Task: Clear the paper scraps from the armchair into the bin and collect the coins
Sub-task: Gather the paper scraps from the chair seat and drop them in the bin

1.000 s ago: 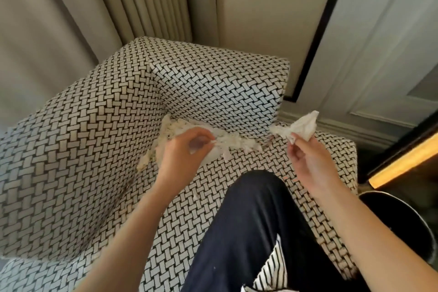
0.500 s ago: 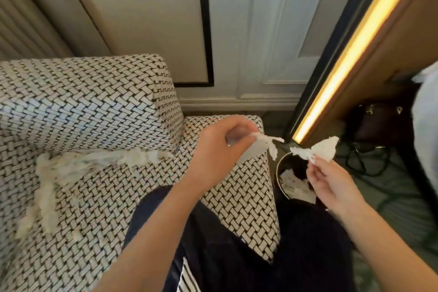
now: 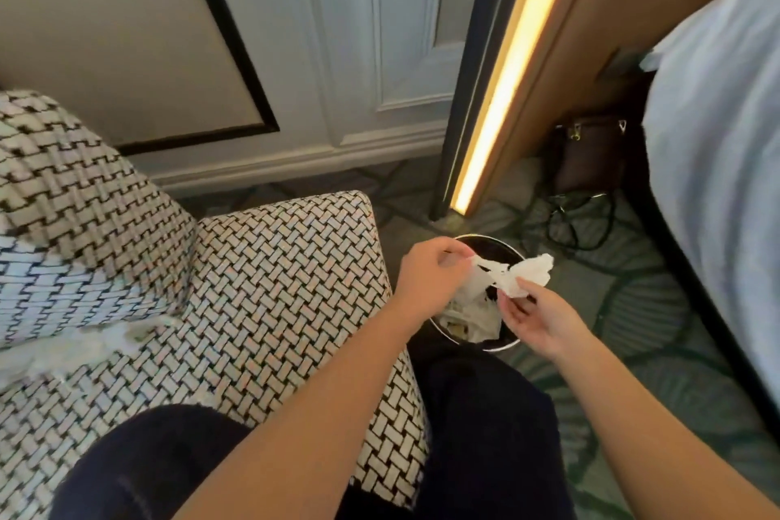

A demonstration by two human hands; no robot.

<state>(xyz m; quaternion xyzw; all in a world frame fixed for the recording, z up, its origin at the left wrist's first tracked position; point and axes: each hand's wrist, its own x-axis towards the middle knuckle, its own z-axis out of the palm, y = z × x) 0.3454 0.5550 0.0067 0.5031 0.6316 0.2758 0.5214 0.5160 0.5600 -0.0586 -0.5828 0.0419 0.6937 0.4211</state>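
Observation:
Both hands hover over the round black bin [image 3: 504, 346] on the floor right of the armchair [image 3: 270, 287]. My left hand [image 3: 430, 279] pinches a thin white paper scrap [image 3: 485, 268] above the bin's opening. My right hand [image 3: 534, 317] pinches a larger crumpled white scrap [image 3: 532, 272] beside it. More white paper [image 3: 472, 321] lies inside the bin. A heap of shredded paper scraps [image 3: 84, 344] stays on the armchair seat at the left. No coins are visible.
My dark-trousered knee [image 3: 139, 469] rests on the seat. A lit vertical strip [image 3: 502, 76] and wooden panel rise behind the bin. A brown bag [image 3: 591, 152] and black cables [image 3: 578, 220] lie on the patterned carpet. A white bed [image 3: 717, 131] edges the right.
The view swung right from the armchair to the bin. Both hands carried their paper scraps rightward and now hold them over the bin's opening.

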